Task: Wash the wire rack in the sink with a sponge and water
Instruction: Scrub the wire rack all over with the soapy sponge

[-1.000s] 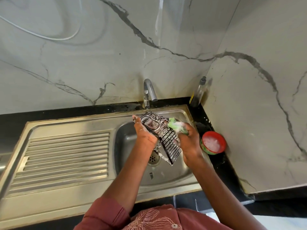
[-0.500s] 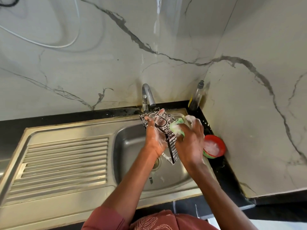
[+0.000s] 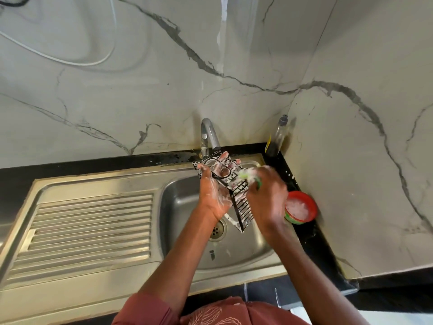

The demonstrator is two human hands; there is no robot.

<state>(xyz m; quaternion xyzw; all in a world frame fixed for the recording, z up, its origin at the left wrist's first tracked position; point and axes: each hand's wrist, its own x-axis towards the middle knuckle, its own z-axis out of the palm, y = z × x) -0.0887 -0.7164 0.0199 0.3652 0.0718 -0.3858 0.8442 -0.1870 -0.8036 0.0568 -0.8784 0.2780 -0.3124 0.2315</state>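
Note:
A black wire rack (image 3: 242,207), soapy and tilted, is held upright over the steel sink basin (image 3: 185,207). My left hand (image 3: 214,193) grips its upper part from the left, fingers showing through the wires near the tap. My right hand (image 3: 267,195) holds a green sponge (image 3: 246,175), covered in foam, against the rack's upper right side. The sponge is mostly hidden by my fingers and is blurred.
The curved tap (image 3: 209,134) stands just behind the rack, with no water seen running. A red tub of white soap (image 3: 301,207) sits on the black counter to the right, and a clear bottle (image 3: 276,137) in the corner. The ribbed drainboard (image 3: 89,228) lies left.
Both hands lifted the rack back toward the tap. My right hand with the sponge shifted from the rack's top edge down onto its right side.

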